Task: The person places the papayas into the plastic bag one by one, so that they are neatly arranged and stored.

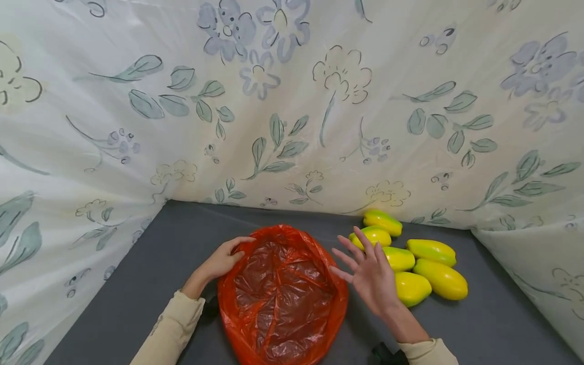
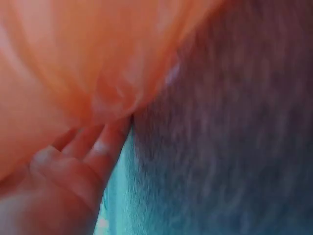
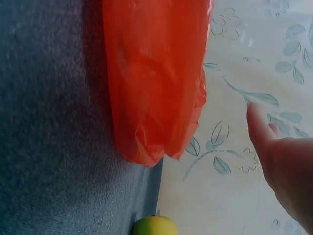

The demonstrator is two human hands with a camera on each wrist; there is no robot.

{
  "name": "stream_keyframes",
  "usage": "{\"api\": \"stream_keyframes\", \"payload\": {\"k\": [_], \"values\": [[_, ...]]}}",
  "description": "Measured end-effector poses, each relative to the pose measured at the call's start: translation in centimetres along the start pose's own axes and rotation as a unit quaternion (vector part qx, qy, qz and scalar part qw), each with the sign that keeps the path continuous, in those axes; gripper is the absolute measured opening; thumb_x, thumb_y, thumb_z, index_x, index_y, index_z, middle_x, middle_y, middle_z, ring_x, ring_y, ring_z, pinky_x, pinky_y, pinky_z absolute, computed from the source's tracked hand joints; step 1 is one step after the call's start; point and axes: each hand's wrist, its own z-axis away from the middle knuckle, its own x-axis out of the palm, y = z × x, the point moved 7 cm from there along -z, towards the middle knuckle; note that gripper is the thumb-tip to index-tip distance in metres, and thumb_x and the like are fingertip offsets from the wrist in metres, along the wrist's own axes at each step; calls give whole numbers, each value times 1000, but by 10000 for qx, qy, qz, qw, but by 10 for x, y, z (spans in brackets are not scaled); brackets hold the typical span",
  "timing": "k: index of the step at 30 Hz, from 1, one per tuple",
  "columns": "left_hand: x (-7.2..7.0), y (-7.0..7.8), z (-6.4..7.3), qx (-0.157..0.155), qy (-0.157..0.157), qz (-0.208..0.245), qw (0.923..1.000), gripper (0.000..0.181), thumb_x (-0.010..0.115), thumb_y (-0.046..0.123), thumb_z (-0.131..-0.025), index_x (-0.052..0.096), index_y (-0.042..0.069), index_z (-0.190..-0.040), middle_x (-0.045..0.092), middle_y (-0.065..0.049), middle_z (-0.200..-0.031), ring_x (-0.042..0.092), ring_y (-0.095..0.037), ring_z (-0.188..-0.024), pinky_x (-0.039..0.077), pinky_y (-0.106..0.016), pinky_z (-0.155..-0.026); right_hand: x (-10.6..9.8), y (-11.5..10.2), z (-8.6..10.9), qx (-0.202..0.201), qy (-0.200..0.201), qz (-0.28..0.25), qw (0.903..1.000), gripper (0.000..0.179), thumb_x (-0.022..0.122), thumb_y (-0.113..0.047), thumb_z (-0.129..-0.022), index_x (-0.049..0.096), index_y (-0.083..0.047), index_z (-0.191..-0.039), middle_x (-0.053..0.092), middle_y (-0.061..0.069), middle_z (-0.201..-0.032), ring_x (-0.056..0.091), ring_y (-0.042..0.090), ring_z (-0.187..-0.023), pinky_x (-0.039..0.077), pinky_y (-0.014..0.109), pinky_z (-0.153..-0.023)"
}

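Head view gives us a floral sheet [image 1: 292, 101] rising at twelve o'clock behind the dark surface [image 1: 182, 238]. On that surface, toward six o'clock, we see a red plastic bag [image 1: 276, 294] with its mouth up and spread wide. Our left grip [image 1: 225, 258] holds its rim at ten o'clock; our right grip [image 1: 373, 279] is spread-fingered at three o'clock, just beside the rim. Between two and three o'clock from the bag lie six yellow-green fruits [image 1: 441, 280], grouped together.

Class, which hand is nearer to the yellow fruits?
Right. The right hand is raised open beside the fruits, overlapping some in the head view. The left hand touches the red bag at its left rim, across from them.
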Motion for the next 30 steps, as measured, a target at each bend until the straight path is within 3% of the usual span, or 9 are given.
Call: {"api": "stream_keyframes", "payload": {"k": [6, 17, 22, 26, 30], "values": [[0, -1, -2, 58, -109, 28, 9999, 45, 46, -8, -95, 44, 0, -140, 45, -26, -136, 57, -35, -106, 53, -40, -80, -7, -8, -4, -188, -39, -173, 9997, 52, 10, -41, -104, 10, -26, -153, 15, 14, -154, 36, 30, -133, 37, 53, -100], [5, -3, -3, 283, -549, 132, 9980, 56, 51, -9, -93, 34, 1, -146, 38, -28, -141, 52, -40, -115, 53, -41, -82, -16, -14, -3, -221, -29, -780, 9967, 50, 12, -38, -104, 18, -23, -152, 33, 9, -145, 39, 30, -129, 38, 52, -99], [4, -3, -3, 375, -714, -46, 9967, 52, 50, -8, -94, 37, -1, -144, 46, -28, -134, 59, -31, -96, 52, -34, -73, -21, -15, -4, -252, -94, -1208, 9923, 54, 13, -40, -104, 20, -17, -152, 40, 9, -142, 43, 29, -126, 37, 51, -101], [2, -4, -4, 359, -755, -44, 9965, 51, 49, -10, -93, 37, -5, -143, 50, -29, -129, 61, -26, -81, 50, -30, -65, -28, -19, -4, -340, -16, -1438, 9890, 54, 15, -40, -104, 32, -14, -148, 41, 9, -142, 42, 28, -126, 37, 49, -101], [3, -5, -5, 370, -761, -10, 9964, 51, 49, -9, -93, 37, -5, -143, 52, -30, -127, 62, -23, -78, 52, -29, -63, -36, -24, -2, -340, -90, -1775, 9835, 56, 16, -42, -104, 43, -13, -143, 43, 11, -141, 40, 29, -127, 36, 50, -102]]}}
